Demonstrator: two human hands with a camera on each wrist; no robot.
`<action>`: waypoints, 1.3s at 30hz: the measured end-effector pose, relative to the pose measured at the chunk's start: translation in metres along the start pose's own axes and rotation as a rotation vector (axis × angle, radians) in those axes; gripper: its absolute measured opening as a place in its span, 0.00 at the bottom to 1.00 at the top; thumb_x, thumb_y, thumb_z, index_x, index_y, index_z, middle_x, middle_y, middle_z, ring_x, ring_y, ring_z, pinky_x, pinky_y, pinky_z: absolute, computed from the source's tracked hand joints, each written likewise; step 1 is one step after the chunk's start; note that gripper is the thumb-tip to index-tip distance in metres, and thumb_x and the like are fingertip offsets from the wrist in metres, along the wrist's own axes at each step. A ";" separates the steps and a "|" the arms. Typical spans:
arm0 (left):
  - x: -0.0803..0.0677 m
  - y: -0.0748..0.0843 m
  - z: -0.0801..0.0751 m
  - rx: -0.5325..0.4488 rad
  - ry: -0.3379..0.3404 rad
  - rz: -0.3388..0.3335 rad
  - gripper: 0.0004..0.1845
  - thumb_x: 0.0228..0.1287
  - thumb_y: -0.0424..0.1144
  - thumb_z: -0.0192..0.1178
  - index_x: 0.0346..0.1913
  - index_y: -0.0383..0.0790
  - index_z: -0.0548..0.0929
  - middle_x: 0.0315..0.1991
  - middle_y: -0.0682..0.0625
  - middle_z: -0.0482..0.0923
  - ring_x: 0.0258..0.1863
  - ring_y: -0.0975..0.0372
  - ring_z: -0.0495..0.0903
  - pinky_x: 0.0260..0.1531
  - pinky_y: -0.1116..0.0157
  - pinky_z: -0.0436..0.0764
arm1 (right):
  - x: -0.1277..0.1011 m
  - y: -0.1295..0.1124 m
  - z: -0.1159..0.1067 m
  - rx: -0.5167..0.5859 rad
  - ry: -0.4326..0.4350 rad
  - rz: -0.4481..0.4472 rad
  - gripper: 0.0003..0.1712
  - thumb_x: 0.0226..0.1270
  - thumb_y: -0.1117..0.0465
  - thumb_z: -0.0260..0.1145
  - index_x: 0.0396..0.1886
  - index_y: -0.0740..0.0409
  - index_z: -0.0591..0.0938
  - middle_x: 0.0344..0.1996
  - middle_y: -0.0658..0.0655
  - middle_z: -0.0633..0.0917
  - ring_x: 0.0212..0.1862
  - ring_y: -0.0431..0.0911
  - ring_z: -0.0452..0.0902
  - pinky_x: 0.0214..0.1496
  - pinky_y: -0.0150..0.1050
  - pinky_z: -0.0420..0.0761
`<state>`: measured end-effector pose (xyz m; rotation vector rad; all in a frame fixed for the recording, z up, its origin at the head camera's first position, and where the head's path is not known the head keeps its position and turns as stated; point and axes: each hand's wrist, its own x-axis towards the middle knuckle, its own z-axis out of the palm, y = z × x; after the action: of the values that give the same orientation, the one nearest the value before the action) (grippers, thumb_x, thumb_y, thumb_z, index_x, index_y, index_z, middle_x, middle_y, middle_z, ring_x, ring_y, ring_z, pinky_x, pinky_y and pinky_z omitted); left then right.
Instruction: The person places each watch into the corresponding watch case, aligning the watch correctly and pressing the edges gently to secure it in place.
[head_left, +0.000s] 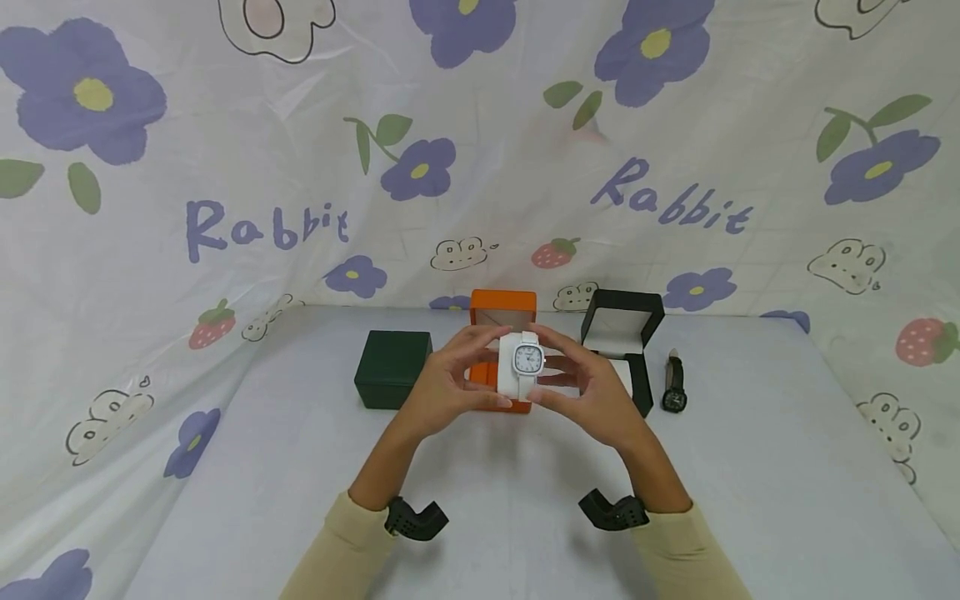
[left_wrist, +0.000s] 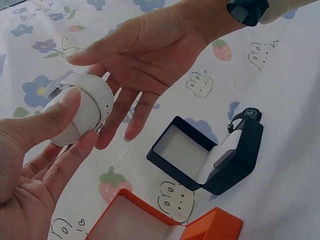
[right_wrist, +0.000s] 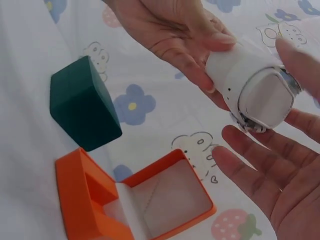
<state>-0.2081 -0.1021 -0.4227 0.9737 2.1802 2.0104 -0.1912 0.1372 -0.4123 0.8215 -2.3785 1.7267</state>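
A white watch point(head_left: 528, 359) with a squarish dial is wrapped around a white cushion point(head_left: 507, 367), held up in front of the orange box. My left hand point(head_left: 442, 379) grips one end of the cushion between thumb and fingers, which shows plainly in the left wrist view. On the other side, my right hand point(head_left: 603, 400) is spread around the watch. In the right wrist view the right fingers point(right_wrist: 257, 160) are extended and the thumb stands apart; whether a fingertip touches the watch, I cannot tell.
Behind the hands stands an open orange box point(head_left: 502, 300). A closed dark green box point(head_left: 392, 371) sits to its left. At right are an open black box point(head_left: 642, 387) with a pale lining and a black watch point(head_left: 674, 392) lying on the table. A patterned cloth point(head_left: 510, 183) hangs behind.
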 end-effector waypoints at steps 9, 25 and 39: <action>0.001 0.000 0.000 -0.002 -0.004 -0.001 0.41 0.55 0.28 0.76 0.73 0.46 0.73 0.64 0.50 0.70 0.59 0.50 0.80 0.43 0.56 0.88 | 0.001 -0.001 0.003 0.094 0.033 -0.009 0.41 0.61 0.67 0.76 0.73 0.54 0.73 0.64 0.55 0.78 0.54 0.53 0.83 0.57 0.44 0.85; 0.001 0.001 0.001 0.006 -0.010 -0.003 0.42 0.53 0.27 0.77 0.72 0.49 0.74 0.64 0.52 0.70 0.60 0.52 0.79 0.43 0.56 0.88 | 0.001 -0.003 0.004 0.113 0.031 -0.001 0.42 0.58 0.70 0.78 0.72 0.48 0.75 0.65 0.53 0.78 0.59 0.52 0.80 0.55 0.42 0.85; 0.000 0.002 0.005 -0.019 -0.002 0.022 0.43 0.52 0.25 0.77 0.72 0.50 0.75 0.63 0.51 0.69 0.62 0.53 0.75 0.43 0.56 0.88 | 0.002 -0.003 0.007 0.169 0.010 0.027 0.42 0.59 0.72 0.76 0.73 0.48 0.74 0.68 0.53 0.75 0.60 0.54 0.79 0.52 0.42 0.86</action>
<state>-0.2051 -0.0979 -0.4220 1.0018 2.1550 2.0351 -0.1898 0.1298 -0.4117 0.8025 -2.2709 1.9589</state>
